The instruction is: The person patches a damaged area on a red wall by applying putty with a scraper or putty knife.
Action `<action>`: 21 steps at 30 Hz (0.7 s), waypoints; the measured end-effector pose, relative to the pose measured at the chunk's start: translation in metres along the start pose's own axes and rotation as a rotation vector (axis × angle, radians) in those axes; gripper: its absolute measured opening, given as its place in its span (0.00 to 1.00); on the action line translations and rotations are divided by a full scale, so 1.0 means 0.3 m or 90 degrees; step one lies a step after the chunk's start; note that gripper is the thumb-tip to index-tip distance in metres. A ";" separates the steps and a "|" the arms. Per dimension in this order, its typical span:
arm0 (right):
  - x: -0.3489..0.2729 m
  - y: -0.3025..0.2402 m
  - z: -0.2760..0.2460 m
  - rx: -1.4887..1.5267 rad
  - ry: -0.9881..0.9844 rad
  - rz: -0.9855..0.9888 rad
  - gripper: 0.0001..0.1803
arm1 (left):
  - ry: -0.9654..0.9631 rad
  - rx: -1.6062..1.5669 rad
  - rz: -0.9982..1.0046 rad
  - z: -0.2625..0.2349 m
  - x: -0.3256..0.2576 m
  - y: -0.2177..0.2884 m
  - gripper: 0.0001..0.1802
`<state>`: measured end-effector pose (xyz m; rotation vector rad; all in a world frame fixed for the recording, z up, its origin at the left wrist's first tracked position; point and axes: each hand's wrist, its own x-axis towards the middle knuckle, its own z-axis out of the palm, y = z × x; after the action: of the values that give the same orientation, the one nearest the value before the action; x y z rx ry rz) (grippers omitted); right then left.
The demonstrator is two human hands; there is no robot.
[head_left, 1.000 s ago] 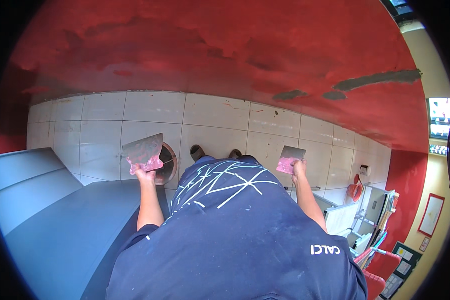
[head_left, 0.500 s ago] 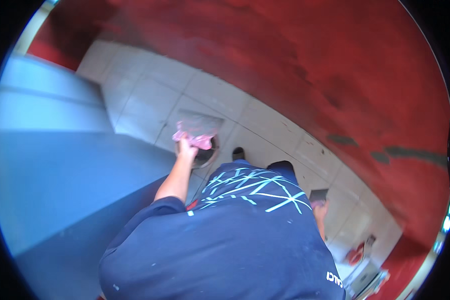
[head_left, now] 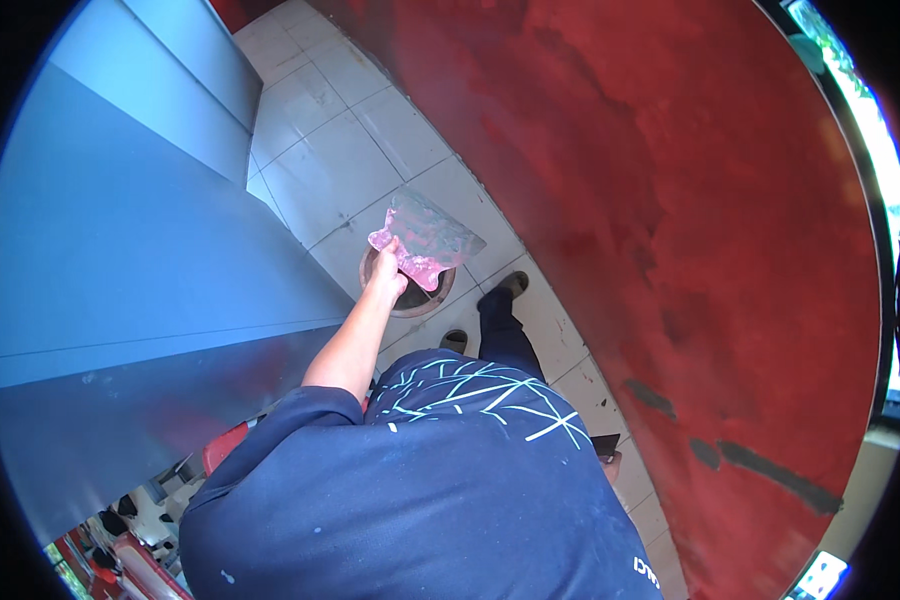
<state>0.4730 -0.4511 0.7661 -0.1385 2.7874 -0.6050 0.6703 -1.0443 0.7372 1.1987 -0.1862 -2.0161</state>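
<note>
My left hand [head_left: 386,278] grips a wide steel trowel blade [head_left: 432,238] smeared with pink paste, held out flat above a round brown bucket [head_left: 410,300] on the tiled floor. My right hand [head_left: 611,467] is almost hidden behind my dark blue shirt at my right side. Only a sliver of it shows, with the dark edge of a small scraper [head_left: 604,444] at it. A tall red wall [head_left: 690,230] rises on the right, close to both hands.
A blue-grey metal surface [head_left: 120,260] fills the left side. White floor tiles [head_left: 320,150] run between it and the red wall. My shoes [head_left: 508,288] stand beside the bucket. Red and white items [head_left: 140,530] lie at the lower left.
The view has swung and tilted left. My left hand still holds the pasted trowel over the bucket. My right hand with the small scraper has dropped out of sight beside my body.
</note>
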 end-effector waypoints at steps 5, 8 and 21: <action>0.421 -0.286 -0.079 0.549 -0.219 0.169 0.16 | -0.096 -0.080 0.049 0.105 0.181 0.140 0.21; 0.577 -0.245 0.140 0.170 -0.001 -0.271 0.25 | -0.137 -0.088 0.063 0.062 0.279 0.165 0.22; 0.879 -2.185 0.272 0.428 -0.448 -0.464 0.26 | -0.141 -0.204 0.232 0.592 0.109 0.878 0.23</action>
<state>0.2669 -1.1180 0.9022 -1.0076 1.6947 -1.3026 0.6617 -1.2930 0.9374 0.6854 -0.1678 -1.7690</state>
